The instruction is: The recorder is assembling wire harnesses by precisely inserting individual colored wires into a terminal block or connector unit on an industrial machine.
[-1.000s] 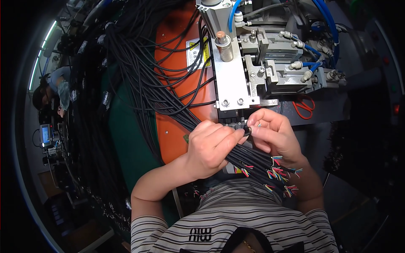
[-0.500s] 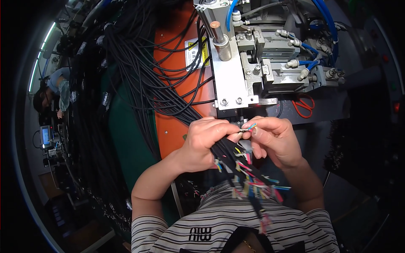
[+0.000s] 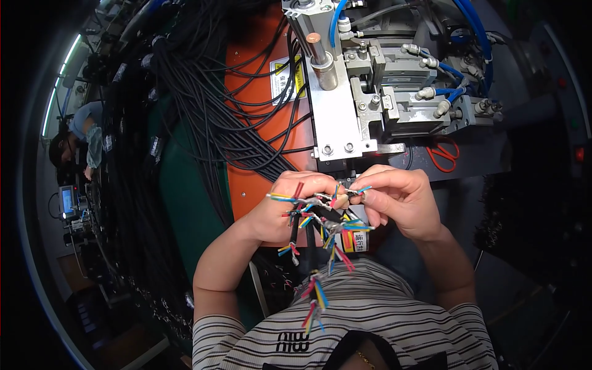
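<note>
Thick black cables (image 3: 262, 154) run in a bundle from the upper left to my hands. My left hand (image 3: 274, 209) is closed round the bundle near its stripped ends. Red, blue and yellow wire ends (image 3: 319, 295) with silvery strands fan out below and in front of it. My right hand (image 3: 404, 200) pinches one cable's coloured wires (image 3: 364, 190) between thumb and forefinger, close to my left fingertips. Both hands are just in front of a metal machine (image 3: 339, 120). The fingers of my left hand are partly hidden by the wire ends.
Blue air hoses (image 3: 484, 37) feed the machine's cylinders. Red-handled scissors (image 3: 443, 154) lie to its right. An orange plate (image 3: 253, 185) lies under the cables, beside a green surface (image 3: 185, 191). At far left, a person (image 3: 80, 129) is near a small screen (image 3: 66, 200).
The loose wire ends have swung from the lower right toward the left and now spread over my left hand. Both hands stay at nearly the same place, still holding the cables.
</note>
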Demonstrator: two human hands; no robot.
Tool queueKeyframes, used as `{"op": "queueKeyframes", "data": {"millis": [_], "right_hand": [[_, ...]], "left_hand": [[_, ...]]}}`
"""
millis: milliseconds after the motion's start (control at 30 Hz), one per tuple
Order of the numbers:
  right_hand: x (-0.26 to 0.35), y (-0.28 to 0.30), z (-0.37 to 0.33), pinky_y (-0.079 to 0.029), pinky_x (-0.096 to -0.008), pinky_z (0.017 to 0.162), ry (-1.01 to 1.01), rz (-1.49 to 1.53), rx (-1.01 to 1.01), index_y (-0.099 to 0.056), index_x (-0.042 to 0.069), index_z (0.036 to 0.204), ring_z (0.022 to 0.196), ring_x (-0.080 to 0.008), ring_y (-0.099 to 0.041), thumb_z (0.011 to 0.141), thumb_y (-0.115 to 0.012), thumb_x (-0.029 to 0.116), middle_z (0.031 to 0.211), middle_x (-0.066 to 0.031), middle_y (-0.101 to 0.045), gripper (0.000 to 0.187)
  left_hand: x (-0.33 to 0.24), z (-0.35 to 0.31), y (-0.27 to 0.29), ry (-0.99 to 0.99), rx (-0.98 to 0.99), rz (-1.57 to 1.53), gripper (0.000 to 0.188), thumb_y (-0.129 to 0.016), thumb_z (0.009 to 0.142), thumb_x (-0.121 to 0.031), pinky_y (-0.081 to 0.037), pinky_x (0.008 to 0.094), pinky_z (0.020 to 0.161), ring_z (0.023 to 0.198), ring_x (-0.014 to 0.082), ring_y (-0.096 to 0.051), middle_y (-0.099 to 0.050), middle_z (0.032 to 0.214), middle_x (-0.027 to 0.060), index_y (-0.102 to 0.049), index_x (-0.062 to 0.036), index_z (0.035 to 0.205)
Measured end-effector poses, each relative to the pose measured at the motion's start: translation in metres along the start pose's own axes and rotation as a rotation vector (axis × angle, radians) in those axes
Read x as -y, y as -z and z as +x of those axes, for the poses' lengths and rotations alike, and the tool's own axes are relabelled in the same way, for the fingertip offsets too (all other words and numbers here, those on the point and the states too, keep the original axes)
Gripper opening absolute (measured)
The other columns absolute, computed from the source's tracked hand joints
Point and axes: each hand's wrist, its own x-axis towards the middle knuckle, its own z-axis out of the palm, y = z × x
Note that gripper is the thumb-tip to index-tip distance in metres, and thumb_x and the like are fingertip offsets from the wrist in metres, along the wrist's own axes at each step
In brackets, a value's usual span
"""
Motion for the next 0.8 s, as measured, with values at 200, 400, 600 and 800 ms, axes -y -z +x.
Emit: {"op": "queueKeyframes", "data": {"millis": [200, 400, 600, 800], "right_hand": [[0.001, -0.001, 0.0, -0.045, -0.019, 0.05, 0.079, -0.085, -0.032, -0.068, -0.007, 0.106, 0.062, -0.0097, -0.061, 0.089, -0.059, -0.008, 0.095, -0.0146, -0.067, 0.019], [-0.002, 0.001, -0.001, -0.047, -0.0188, 0.054, 0.145, -0.179, -0.066, -0.068, -0.006, 0.106, 0.067, -0.0088, -0.061, 0.089, -0.06, -0.008, 0.096, -0.0137, -0.067, 0.019], [-0.005, 0.004, -0.001, -0.047, -0.0189, 0.055, 0.083, -0.054, -0.056, -0.068, -0.007, 0.103, 0.067, -0.0081, -0.061, 0.089, -0.061, -0.008, 0.095, -0.0123, -0.067, 0.016], [-0.006, 0.013, -0.001, -0.045, -0.0199, 0.052, 0.074, -0.475, -0.063, -0.066, -0.007, 0.096, 0.06, -0.0051, -0.057, 0.087, -0.064, -0.007, 0.092, -0.0091, -0.066, 0.01]], "left_hand": [[0.005, -0.003, -0.004, -0.021, -0.05, 0.031, 0.025, -0.071, 0.077, -0.008, -0.052, 0.0328, 0.071, 0.081, 0.026, -0.069, -0.07, 0.091, 0.0091, -0.065, -0.0029, 0.101], [-0.005, 0.0, -0.007, 0.007, -0.067, 0.059, 0.032, -0.072, 0.073, -0.007, -0.052, 0.0341, 0.07, 0.08, 0.0278, -0.069, -0.07, 0.092, 0.0104, -0.065, -0.0022, 0.103], [-0.006, 0.0, -0.007, 0.065, -0.049, 0.08, 0.033, -0.073, 0.07, -0.008, -0.051, 0.0355, 0.068, 0.078, 0.031, -0.068, -0.069, 0.087, 0.0125, -0.064, -0.0017, 0.101], [-0.012, 0.004, -0.027, -0.131, -0.15, 0.521, 0.022, -0.077, 0.069, -0.01, -0.042, 0.0307, 0.054, 0.056, 0.0216, -0.059, -0.06, 0.067, 0.0055, -0.061, -0.0041, 0.083]]}}
